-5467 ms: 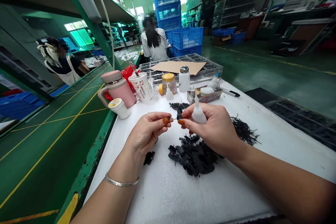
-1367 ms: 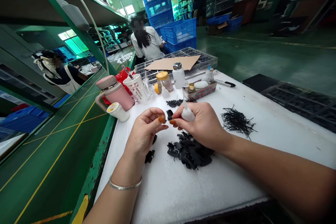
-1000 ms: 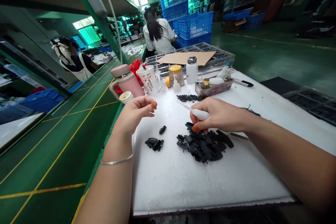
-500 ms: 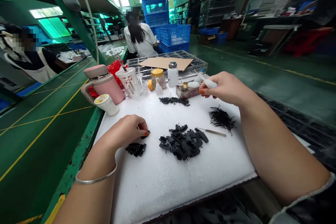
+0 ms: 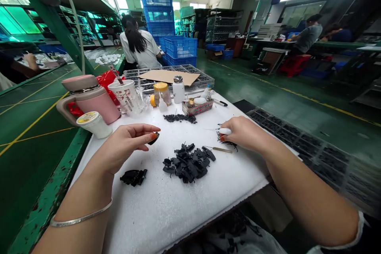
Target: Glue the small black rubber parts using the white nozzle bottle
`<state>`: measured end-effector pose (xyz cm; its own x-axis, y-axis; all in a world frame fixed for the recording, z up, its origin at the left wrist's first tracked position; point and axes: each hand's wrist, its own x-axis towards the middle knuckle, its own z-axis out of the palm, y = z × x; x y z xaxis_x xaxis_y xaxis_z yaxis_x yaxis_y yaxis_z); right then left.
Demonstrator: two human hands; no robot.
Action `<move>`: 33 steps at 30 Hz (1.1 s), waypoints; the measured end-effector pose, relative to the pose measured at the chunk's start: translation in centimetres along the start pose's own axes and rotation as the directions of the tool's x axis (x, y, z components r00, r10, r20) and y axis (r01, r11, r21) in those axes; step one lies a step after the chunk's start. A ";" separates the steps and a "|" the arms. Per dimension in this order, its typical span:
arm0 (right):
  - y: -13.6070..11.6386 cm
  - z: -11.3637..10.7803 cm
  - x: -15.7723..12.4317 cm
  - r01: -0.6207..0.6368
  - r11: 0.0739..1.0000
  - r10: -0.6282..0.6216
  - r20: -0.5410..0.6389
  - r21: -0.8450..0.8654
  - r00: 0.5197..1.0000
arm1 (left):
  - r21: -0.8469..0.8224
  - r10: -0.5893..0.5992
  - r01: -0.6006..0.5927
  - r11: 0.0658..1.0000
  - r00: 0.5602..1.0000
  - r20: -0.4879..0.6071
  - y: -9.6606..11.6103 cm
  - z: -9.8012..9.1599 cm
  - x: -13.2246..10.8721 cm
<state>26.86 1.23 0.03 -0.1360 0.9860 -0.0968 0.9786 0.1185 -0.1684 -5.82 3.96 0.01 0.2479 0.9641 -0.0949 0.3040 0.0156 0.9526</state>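
Between the thumb and fingers of my left hand (image 5: 126, 141) is a small curved black plastic part (image 5: 154, 139), raised above the white work surface (image 5: 166, 214). My right hand (image 5: 244, 133) is closed around a small white squeeze bottle (image 5: 225, 131) with a thin tip pointing left. Its fingers are down at the pile of thin black sticks (image 5: 231, 144), which they partly cover; whether they pinch one is hidden. A few glossy black parts (image 5: 133, 177) lie below my left hand. The larger heap of matte black parts (image 5: 190, 164) sits between both hands, beside a thin needle tool (image 5: 222, 150).
Tiny black pieces (image 5: 180, 118) lie farther back. Behind them stand a patterned box (image 5: 198, 107), a white bottle (image 5: 178, 90), a yellow-lidded jar (image 5: 162, 92), a paper cup (image 5: 125, 95), a pink mug (image 5: 98, 101) and a white tub (image 5: 94, 124). Black-filled trays (image 5: 312, 152) flank the right.
My left hand has lifted a black part off the surface. My right hand has come down from beside the box to the thin black sticks, still holding the squeeze bottle. The view has turned right.
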 end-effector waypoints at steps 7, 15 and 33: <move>-1.4 1.3 0.2 -0.019 0.999 0.019 -0.012 -0.036 1.000 | -0.166 0.052 -0.045 0.985 0.998 0.035 -0.3 0.8 -0.1; -0.5 0.2 0.4 0.033 0.994 -0.032 -0.009 0.100 0.999 | -0.354 0.036 -0.002 0.935 0.995 0.091 0.0 1.2 -0.2; -12.0 -1.8 2.4 0.503 0.300 -0.271 -0.433 0.810 0.860 | -0.672 0.120 0.012 0.741 0.981 0.150 -0.4 1.9 -0.1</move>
<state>15.05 2.36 3.60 -0.3150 0.8665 0.3872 0.1002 0.4361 -0.8943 -4.18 3.35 -0.94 0.4178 0.9082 -0.0223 -0.3897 0.2014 0.8986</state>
